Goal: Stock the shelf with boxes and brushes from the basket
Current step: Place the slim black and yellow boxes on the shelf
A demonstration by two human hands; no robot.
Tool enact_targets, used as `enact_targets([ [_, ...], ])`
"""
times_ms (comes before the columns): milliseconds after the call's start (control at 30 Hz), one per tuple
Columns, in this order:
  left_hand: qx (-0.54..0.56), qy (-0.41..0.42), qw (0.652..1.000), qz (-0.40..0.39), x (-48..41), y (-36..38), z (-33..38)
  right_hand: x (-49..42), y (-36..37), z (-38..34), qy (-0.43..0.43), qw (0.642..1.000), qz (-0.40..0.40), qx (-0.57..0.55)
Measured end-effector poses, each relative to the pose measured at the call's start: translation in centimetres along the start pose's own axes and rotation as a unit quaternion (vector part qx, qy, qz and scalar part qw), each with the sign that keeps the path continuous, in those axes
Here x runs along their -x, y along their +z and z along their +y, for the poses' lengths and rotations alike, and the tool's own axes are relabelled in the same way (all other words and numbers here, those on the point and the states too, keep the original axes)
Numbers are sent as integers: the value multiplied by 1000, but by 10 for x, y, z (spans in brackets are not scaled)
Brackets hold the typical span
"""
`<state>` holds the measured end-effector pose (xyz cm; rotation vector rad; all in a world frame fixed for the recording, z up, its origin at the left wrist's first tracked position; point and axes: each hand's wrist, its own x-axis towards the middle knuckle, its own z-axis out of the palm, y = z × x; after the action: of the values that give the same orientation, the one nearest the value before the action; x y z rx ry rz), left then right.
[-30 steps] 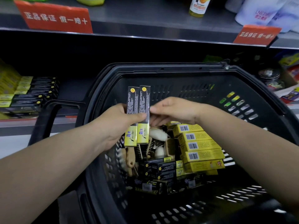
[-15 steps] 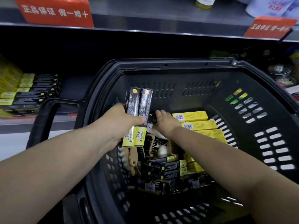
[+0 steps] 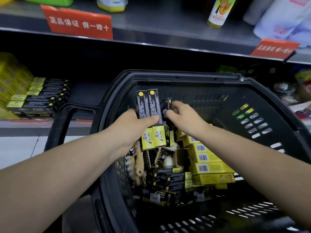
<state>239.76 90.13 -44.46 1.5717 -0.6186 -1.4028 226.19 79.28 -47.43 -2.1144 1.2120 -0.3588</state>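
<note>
The left hand (image 3: 133, 130) is gripping two boxes (image 3: 152, 105), seemingly light and stiff, at mid-length while the right hand (image 3: 183, 116) is pinching a third box (image 3: 168, 102).

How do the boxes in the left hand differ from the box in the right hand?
The left hand grips two boxes side by side, broad faces showing; the right hand pinches one box, turned edge-on. The two boxes reach higher; the one box tops out lower, just right of them. All are black-and-yellow and upright over the basket.
</note>
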Motion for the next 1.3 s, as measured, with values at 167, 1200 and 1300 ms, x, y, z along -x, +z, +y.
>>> enact_targets([
  [167,-25,44,999,-3,15,-6,16,22,-31,-43,88,981,-20,-173],
  [1200,80,-37,969,233,63,-277,31,-96,89,-212,55,983,-116,-132],
  [1300,64,-45,961,264,54,-296,31,-121,122,-221,21,985,-97,-142],
])
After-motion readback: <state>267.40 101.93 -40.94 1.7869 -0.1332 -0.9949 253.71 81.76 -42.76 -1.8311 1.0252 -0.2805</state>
